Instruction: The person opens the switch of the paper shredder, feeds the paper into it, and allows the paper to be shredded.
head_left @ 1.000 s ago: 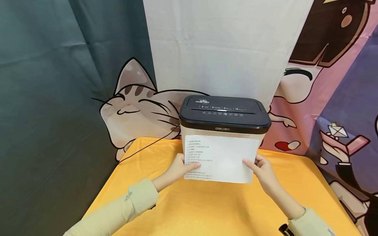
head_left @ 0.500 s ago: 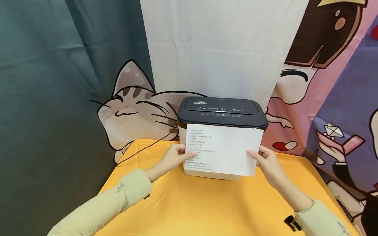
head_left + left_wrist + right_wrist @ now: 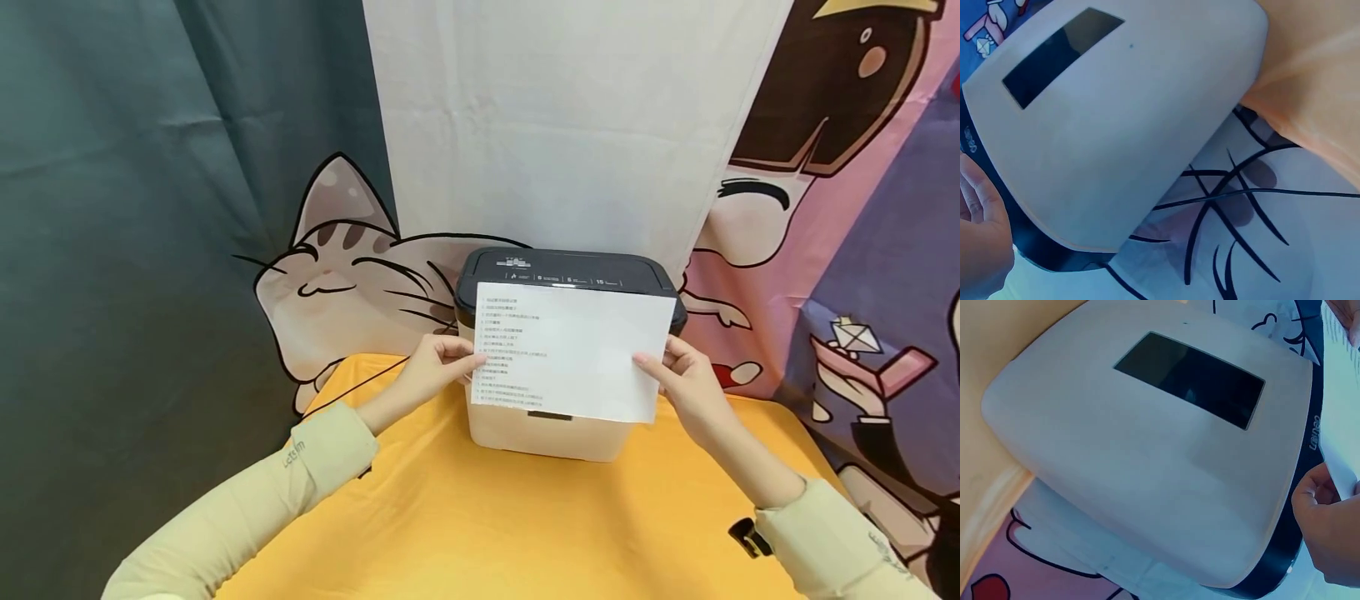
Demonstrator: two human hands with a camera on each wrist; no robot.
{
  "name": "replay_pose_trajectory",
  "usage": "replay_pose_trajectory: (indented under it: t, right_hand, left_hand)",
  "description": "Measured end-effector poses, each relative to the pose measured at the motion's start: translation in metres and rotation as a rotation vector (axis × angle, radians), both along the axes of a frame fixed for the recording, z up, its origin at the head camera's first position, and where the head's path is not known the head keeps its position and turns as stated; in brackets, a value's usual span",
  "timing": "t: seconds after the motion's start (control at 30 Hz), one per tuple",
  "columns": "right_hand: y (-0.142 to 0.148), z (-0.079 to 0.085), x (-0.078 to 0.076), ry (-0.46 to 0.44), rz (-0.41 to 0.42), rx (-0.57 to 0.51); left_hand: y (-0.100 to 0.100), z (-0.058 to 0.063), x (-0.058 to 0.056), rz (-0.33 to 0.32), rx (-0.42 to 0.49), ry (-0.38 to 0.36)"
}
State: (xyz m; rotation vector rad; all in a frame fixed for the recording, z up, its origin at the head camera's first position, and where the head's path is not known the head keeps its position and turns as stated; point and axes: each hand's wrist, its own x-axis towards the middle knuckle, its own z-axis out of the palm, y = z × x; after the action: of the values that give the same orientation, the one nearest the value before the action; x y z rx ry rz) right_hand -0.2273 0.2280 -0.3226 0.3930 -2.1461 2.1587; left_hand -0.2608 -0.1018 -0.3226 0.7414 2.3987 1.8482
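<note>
A white sheet of printed paper (image 3: pixel 573 354) is held up in front of a paper shredder (image 3: pixel 551 437) with a dark top and a pale bin. My left hand (image 3: pixel 435 367) pinches the sheet's left edge, thumb on the printed face. At the opposite edge my right hand (image 3: pixel 686 379) pinches it the same way. The sheet's upper edge crosses the dark shredder lid (image 3: pixel 637 271) and hides the feed slot. In the right wrist view the right hand (image 3: pixel 1329 528) grips the paper (image 3: pixel 1342 406) beside the lid's front edge. The left wrist view shows only part of the left hand (image 3: pixel 982 231).
The shredder stands at the back of a table with a yellow cloth (image 3: pixel 517 517). Behind it hang a printed curtain with a cartoon cat (image 3: pixel 337 283) and a dark green curtain (image 3: pixel 135 292). A thin black cord (image 3: pixel 356 386) runs off to the left.
Both hands have raised the paper from in front of the bin up over the lid's front edge. It now covers the slot and shows more of the bin below.
</note>
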Motion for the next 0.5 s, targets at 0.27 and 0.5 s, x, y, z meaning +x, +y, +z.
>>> replay_pose_trajectory:
  t: [0.27, 0.5]
  right_hand:
    - [-0.004, 0.013, -0.008, 0.048, -0.028, 0.105]
    - [-0.002, 0.022, -0.014, 0.083, -0.029, 0.201]
  left_hand:
    - [-0.001, 0.009, -0.010, 0.067, 0.010, 0.005]
    - [-0.001, 0.019, -0.021, 0.092, -0.010, 0.022]
